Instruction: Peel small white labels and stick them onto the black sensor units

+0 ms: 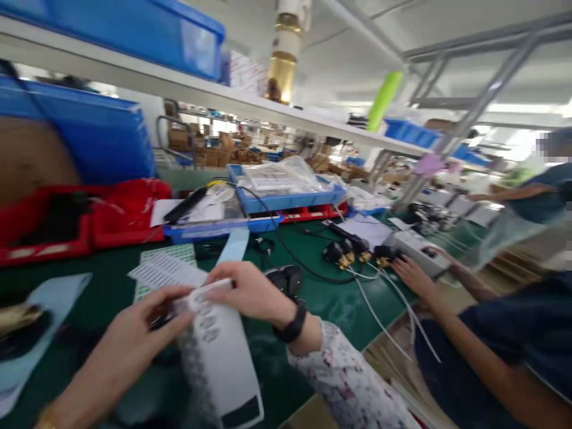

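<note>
At the far left a red bin [53, 223] sits on the green worktop [339, 304], and nearer the camera the left hand [134, 339] pinches the left edge of a long white label sheet [218, 351] that hangs low over the worktop's near edge. The right hand [250, 292], a black wristband [292, 325] on its wrist, has its fingers [214, 277] gripping the sheet's top. To the right, a co-worker's hand [413, 274] rests by black and brass connectors [353, 251] with white cables [384, 310].
</note>
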A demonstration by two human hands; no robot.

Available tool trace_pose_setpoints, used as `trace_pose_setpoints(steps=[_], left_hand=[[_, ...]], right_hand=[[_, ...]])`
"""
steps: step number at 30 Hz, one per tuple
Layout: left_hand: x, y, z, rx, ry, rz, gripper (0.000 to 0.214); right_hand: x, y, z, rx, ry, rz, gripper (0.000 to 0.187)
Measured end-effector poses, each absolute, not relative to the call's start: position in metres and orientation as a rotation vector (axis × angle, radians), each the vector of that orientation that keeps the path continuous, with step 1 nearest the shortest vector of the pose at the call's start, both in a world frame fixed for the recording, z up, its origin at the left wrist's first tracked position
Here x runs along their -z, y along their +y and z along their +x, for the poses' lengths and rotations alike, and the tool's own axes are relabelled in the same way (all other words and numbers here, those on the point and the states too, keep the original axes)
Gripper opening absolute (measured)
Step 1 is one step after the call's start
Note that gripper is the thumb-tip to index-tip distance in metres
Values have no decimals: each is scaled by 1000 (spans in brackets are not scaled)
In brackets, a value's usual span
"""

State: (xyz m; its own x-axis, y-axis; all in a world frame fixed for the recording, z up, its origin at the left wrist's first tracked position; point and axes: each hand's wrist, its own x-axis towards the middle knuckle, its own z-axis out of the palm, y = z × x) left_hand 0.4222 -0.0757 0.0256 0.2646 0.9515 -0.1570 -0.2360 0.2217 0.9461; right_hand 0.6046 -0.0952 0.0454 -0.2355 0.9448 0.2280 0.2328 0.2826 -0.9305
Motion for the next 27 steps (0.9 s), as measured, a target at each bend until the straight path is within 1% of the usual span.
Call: trace_pose_setpoints(steps=[2, 5, 8, 10, 13, 15, 16, 19, 27], left_hand=[[-30, -81, 415, -1053, 1078, 1114, 71], [-30, -83, 417, -1016, 1039, 1010, 87], [-20, -83, 418, -904, 931, 783, 90], [-12, -84, 417, -831, 839, 649, 85], [0, -87, 414, -735, 717, 595, 61], [5, -88, 413, -749, 707, 638, 46], [6, -89, 413, -777, 717, 663, 41], [6, -90, 413, -840, 752, 712, 39], [8, -88, 416, -844, 777, 659, 39]], right_hand=[[-35, -92, 612, -1206, -1440, -1112, 16], [-20, -87, 611, -1392, -1270, -1073, 30], [-11, -89, 603, -1437, -1254, -1045, 32], [-8, -90, 599, -1412, -1268, -1070, 32], [-5, -89, 594, -1361, -1288, -1120, 33], [-3, -87, 592, -1354, -1292, -1124, 33], [-2, -86, 591, -1359, -1288, -1118, 33], [-2, -85, 588, -1361, -1276, -1101, 33], [-1, -84, 587, -1329, -1279, -1141, 31]])
